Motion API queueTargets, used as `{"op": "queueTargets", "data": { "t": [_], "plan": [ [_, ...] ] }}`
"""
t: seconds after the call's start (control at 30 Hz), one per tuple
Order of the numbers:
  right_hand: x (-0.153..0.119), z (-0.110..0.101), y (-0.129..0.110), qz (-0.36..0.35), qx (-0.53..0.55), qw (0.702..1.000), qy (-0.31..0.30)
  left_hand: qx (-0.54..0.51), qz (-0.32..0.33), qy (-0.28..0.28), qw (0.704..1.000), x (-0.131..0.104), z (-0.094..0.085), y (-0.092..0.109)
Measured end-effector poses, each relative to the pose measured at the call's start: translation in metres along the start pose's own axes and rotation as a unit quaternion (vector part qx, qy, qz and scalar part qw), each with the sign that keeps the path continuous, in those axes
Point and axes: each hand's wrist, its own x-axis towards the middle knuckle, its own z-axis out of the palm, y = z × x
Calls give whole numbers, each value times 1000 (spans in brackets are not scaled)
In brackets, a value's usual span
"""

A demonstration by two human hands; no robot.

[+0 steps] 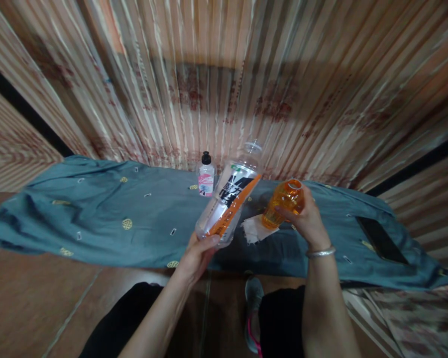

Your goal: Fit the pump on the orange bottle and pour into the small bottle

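Note:
My left hand [199, 256] is closed around the lower end of a clear plastic drink bottle [229, 196] with a silver, black and orange label. The bottle tilts to the right, its neck pointing up and away. In my right hand [309, 219], which wears a silver bangle, is an orange see-through bottle [280, 204], its mouth uncapped and leaning slightly right. Under the orange bottle lies a small white cloth or tissue [257, 229]. Behind the clear bottle stands a small bottle [206, 176] with a black cap and pink label.
A green-grey patterned cloth [97, 214] covers the long narrow table. A dark phone [383, 239] lies at its right end. Pleated curtains [194, 74] hang right behind the table. Tiled floor [59, 288] and my shoe [254, 293] show below the front edge.

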Motion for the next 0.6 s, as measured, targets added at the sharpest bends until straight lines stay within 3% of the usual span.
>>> {"op": "queueTargets", "data": {
  "t": [0.6],
  "plan": [
    [1,-1,2,-21,-32,999,7,59,44,62,995,-5,-15,15]
  ]
}}
